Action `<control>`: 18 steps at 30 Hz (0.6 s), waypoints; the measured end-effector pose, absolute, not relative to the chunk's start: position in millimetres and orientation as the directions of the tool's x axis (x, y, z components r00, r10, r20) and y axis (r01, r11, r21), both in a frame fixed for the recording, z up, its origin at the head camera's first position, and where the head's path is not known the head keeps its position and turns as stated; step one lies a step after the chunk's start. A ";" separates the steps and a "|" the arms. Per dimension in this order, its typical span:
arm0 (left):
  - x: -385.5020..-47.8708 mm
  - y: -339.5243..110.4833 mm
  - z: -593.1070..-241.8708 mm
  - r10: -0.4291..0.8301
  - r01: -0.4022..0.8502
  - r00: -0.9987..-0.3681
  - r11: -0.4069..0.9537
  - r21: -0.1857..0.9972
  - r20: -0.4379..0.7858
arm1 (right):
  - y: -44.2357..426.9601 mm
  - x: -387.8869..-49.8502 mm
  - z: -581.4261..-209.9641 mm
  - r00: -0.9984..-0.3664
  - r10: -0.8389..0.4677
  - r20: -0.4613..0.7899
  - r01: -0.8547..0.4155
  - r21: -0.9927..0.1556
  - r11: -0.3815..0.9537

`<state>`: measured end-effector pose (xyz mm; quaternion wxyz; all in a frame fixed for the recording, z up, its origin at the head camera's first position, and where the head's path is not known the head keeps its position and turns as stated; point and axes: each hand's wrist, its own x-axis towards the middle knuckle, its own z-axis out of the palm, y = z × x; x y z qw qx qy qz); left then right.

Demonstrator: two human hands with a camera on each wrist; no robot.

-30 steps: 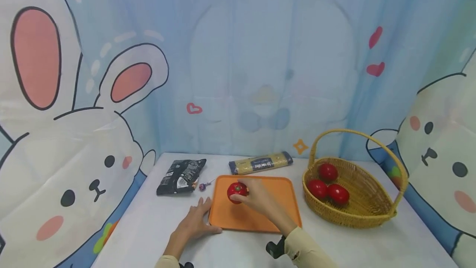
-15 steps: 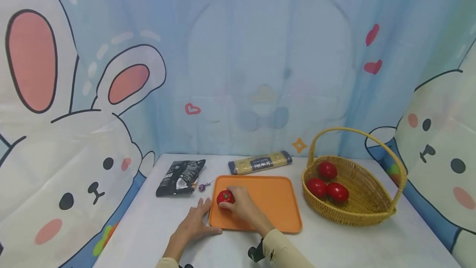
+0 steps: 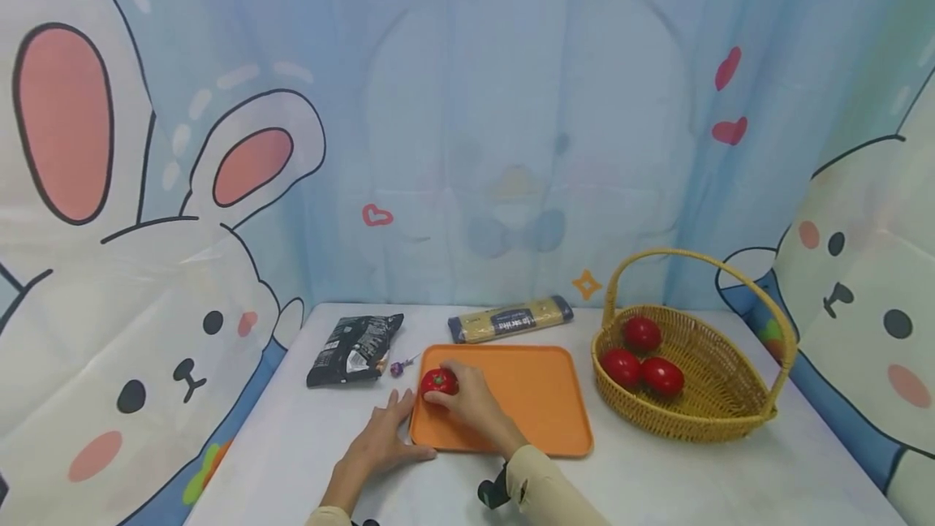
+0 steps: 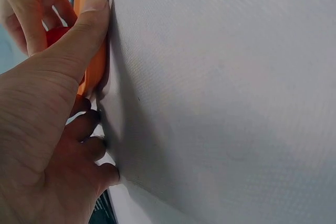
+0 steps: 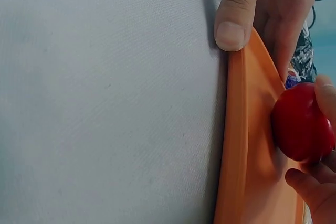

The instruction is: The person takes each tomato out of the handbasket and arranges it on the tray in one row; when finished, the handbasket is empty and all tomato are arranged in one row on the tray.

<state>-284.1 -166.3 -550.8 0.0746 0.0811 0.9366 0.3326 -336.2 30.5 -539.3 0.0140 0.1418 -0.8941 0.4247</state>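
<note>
A red tomato [image 3: 439, 381] with a green stem top is at the left end of the orange tray [image 3: 540, 404]. My right hand [image 3: 471, 400] grips it from the right between thumb and fingers. In the right wrist view the tomato [image 5: 300, 124] is close over the tray's surface; whether it bears on it I cannot tell. My left hand [image 3: 383, 437] rests at the tray's front left corner, fingers spread beside the left edge. Its thumb [image 4: 94, 11] lies against the front rim in the left wrist view.
A yellow wicker basket [image 3: 701, 424] with a tall handle holds 3 red tomatoes [image 3: 643, 334] at the right. Behind the tray lies a pack of spaghetti [image 3: 511, 320]. A black snack bag [image 3: 355, 350] and a small purple lollipop [image 3: 398, 368] lie at the left.
My right hand has moved left and towards me with the tomato, from above the tray's middle left to its left end. My left hand has stayed at the corner.
</note>
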 end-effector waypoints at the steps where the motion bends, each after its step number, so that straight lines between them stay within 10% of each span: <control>1: -284.2 -166.2 -551.1 0.201 0.102 -0.976 0.765 0.635 -0.086 | 30.5 -336.5 -539.4 -0.960 -0.242 0.143 -0.265 -0.753 0.603; 18: -283.6 -166.1 -549.9 0.188 0.085 -0.978 0.765 0.638 -0.096 | 77.2 -332.0 -489.3 -0.889 -0.425 0.167 -0.388 -0.769 0.508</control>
